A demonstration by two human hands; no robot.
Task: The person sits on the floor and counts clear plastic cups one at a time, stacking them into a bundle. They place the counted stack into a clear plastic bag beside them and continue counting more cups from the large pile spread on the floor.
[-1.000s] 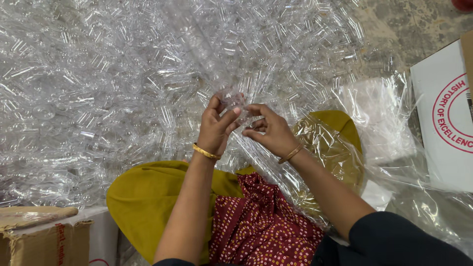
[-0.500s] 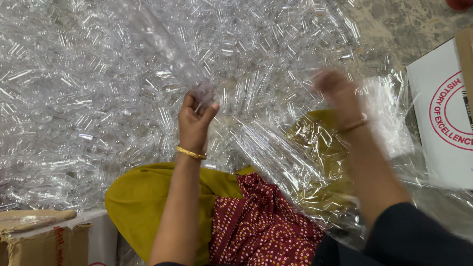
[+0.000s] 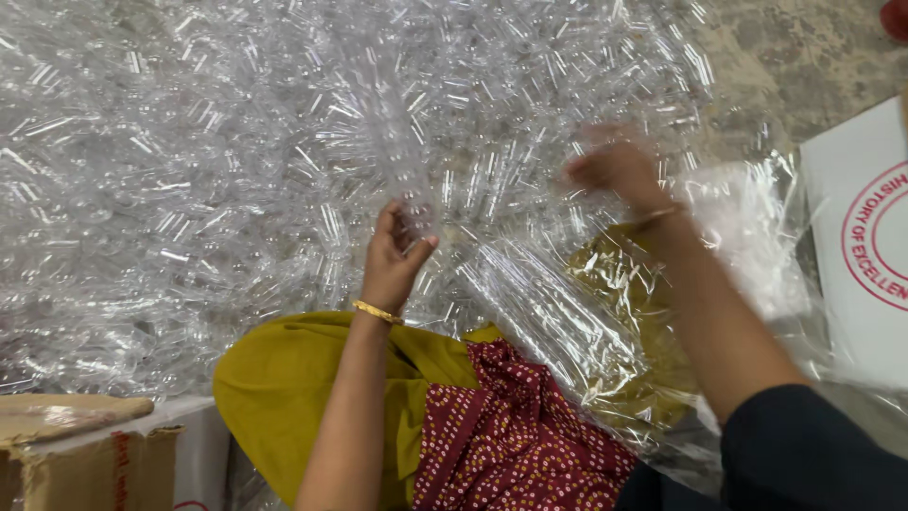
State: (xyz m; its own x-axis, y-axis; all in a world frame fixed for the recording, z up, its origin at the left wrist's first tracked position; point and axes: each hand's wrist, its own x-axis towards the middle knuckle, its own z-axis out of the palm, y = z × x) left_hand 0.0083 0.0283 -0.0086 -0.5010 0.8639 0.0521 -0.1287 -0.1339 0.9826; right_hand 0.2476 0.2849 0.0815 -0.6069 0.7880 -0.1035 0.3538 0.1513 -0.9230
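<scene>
Since the earlier frames, the right hand [image 3: 615, 166] has been carried away from the left hand [image 3: 397, 251] and out over the heap, where it is now seen only as a blur. Whether its fingers are spread or closed on anything cannot be told.

At the near edge of the heap the left hand is raised, with a gold bangle [image 3: 376, 311] worn at its wrist. Its fingers [image 3: 416, 248] are curled and pinched around a small clear plastic piece [image 3: 413, 220], which is held just above the heap and at the foot of a long upright run of the same pieces.

Nearly the whole upper part of the view is filled by the heap of clear plastic pieces [image 3: 189, 170]. A crumpled clear plastic sheet [image 3: 567, 322] is draped from the heap across the lap, over a mustard-yellow cloth [image 3: 293, 378] and a dark red dotted fabric [image 3: 511, 435]. A white carton [image 3: 861, 255] with a red round print is seen at the right edge, and a brown cardboard box [image 3: 85, 464] at the lower left corner. Bare stone floor [image 3: 804, 47] is visible at the upper right.
</scene>
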